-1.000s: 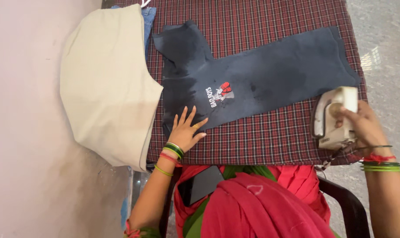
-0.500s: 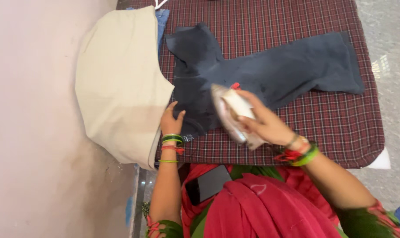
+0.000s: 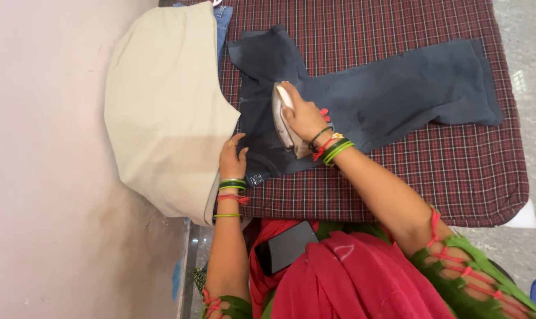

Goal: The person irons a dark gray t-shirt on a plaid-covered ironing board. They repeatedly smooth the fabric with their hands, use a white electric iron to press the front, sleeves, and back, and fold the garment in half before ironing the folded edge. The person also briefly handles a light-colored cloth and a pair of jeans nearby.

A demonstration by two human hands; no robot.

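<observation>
My right hand grips the white iron, pressing it flat on the dark T-shirt — the shirt stretches away to the right of my knuckles over the red checked cloth. My left hand pinches the shirt's near edge just beside the iron. Left of that hand hangs a cream fabric — and below both wrists a dark phone lies in my red lap.

One dark shirt, one iron, one beige cloth, one phone, two hands.
</observation>
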